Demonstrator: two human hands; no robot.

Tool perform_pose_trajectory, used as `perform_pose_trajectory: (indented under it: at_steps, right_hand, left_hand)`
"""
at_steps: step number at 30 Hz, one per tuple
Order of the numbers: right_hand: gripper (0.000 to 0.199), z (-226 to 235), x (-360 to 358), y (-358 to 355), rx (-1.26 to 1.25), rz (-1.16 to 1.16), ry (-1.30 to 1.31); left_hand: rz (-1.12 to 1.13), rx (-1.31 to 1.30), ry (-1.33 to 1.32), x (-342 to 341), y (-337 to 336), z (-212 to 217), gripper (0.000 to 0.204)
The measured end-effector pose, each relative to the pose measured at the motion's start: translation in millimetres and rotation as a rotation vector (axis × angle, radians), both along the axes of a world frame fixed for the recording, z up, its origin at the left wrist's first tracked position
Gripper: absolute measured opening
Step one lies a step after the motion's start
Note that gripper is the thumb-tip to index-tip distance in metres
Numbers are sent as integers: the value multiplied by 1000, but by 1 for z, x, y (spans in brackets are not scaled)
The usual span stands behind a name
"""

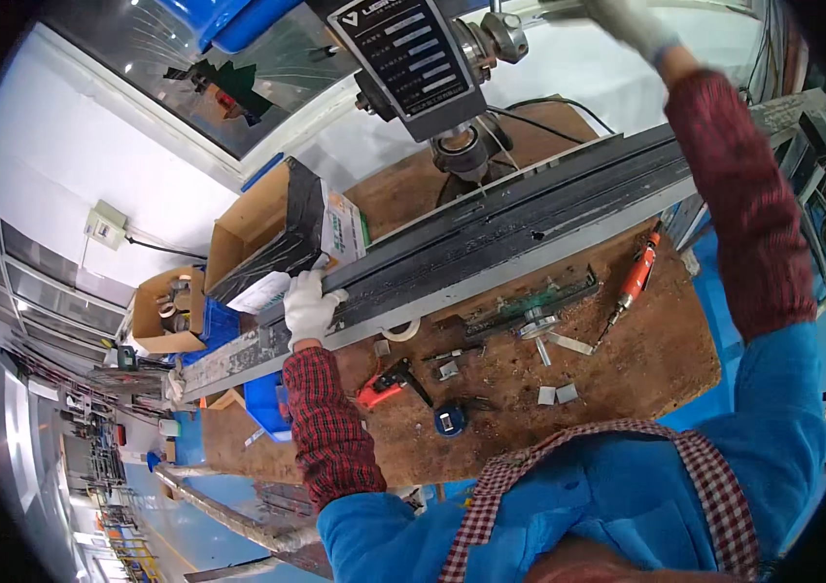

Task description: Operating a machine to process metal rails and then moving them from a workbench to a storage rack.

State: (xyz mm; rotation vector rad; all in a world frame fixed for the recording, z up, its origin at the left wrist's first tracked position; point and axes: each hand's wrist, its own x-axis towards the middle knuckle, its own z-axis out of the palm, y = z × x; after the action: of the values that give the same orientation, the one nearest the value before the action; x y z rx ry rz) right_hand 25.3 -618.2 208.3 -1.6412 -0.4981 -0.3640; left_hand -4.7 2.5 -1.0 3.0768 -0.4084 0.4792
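A long dark grey metal profile point(520, 228) lies slantwise across the bench under a drill press point(408, 58). The drill bit point(481, 182) points down at the profile's upper face, where loose chips lie. My left hand point(310, 305), in a white glove, grips the profile left of the drill, its thumb stretched along the top. My right hand point(630, 24), also gloved in white, is raised at the upper edge of the view. It closes round a grey lever point(564, 12) beside the drill press hub; motion blurs its fingers.
On the brown workbench point(646, 364) lie a red air tool point(638, 277), a red and black hand tool point(392, 384), a blue tape measure point(450, 419), a tape roll point(401, 330) and small metal pieces point(557, 394). Cardboard boxes point(168, 311) and a blue bin point(265, 403) stand left.
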Motion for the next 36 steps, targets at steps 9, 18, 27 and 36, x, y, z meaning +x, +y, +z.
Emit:
perform_pose_trajectory:
  at_steps: [9, 18, 27, 36]
  right_hand:
    - [49, 92, 7, 67, 489, 110, 22]
    - [50, 92, -108, 100, 422, -156, -229]
    - [47, -9, -83, 29, 601, 621, -250]
    - [49, -84, -140, 83, 575, 25, -470]
  left_hand:
    - [26, 77, -49, 2, 2, -3, 52]
    - [-37, 48, -74, 16, -11, 3, 56]
    - [-10, 23, -42, 9, -4, 3, 57]
    - [8, 53, -16, 9, -3, 5, 57]
